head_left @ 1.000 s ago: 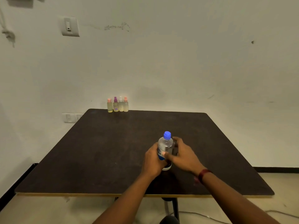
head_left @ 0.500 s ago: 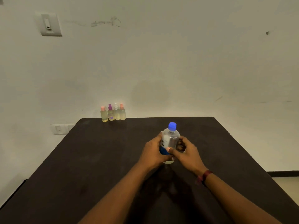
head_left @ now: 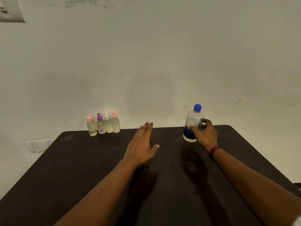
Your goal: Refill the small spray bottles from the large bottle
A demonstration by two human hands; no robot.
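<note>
Four small spray bottles [head_left: 103, 124] at the table's far left edge, one large bottle [head_left: 193, 123] held near the far right corner.
The right hand [head_left: 206, 136] grips the large bottle around its lower body, thumb on the near side and fingers curled round the far side. The bottle is upright with its blue cap [head_left: 197, 108] on and a dark blue label above a pale base. The left hand [head_left: 141, 147] is spread flat over the middle of the dark table [head_left: 81, 160], fingers straight and together, thumb out, holding nothing; whether it touches the top I cannot tell. The small bottles stand in a tight row by the wall, capped pink, purple, white and pink, with pale yellowish liquid inside, well apart from both hands. A dark red band [head_left: 214, 150] circles the right wrist.
</note>
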